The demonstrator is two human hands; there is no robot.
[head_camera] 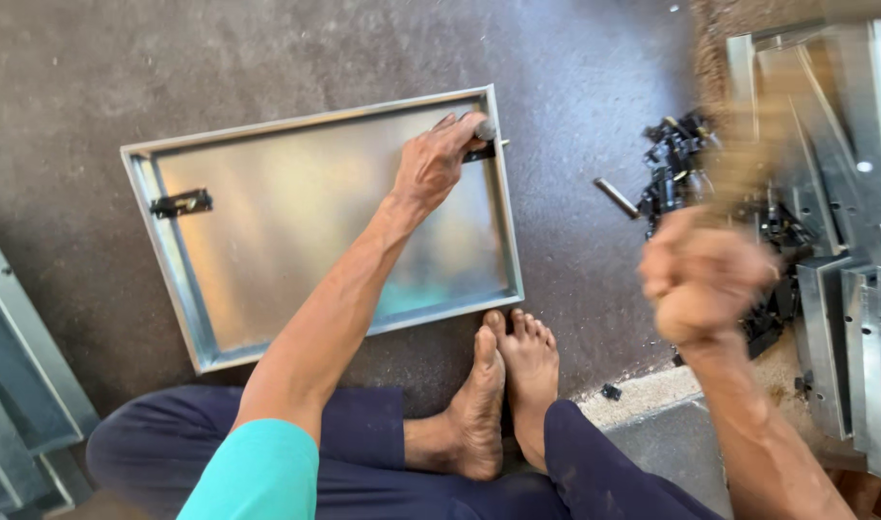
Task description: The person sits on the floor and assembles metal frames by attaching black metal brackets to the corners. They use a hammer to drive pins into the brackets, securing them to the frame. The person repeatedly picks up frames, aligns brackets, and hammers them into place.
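Viewpoint: looking straight down from a head camera at a person seated cross-legged on a dark floor, bare feet together.

Landmark: a shallow rectangular tray of shiny galvanised sheet metal [267, 207] lies flat on the floor, directly beyond the feet.

Left hand: the left hand [436, 159] reaches across the tray to its far right corner, fingers curled down and pinching a small dark metal fitting [484, 147] against the tray's right rim. The fingers are closed on it; how much of the piece they cover is hard to tell.

Second fitting: a matching small black latch bracket [181, 203] sits inside the tray against its left rim, untouched.

Right hand: the right hand [696, 279] is raised to the right of the tray, heavily blurred. It looks closed in a fist, possibly round a wooden handle, but the blur makes that uncertain.

Loose parts: a pile of small black metal fittings [691, 178] lies on the floor to the right of the tray.

Stacked stock: more bent galvanised sheet pieces [845, 241] stand further right of the tray, beyond the pile.

Doing it well: judging from the hold, the fitting should stay pressed square and flat to the rim, with fingertips kept clear of its top, so it cannot shift.
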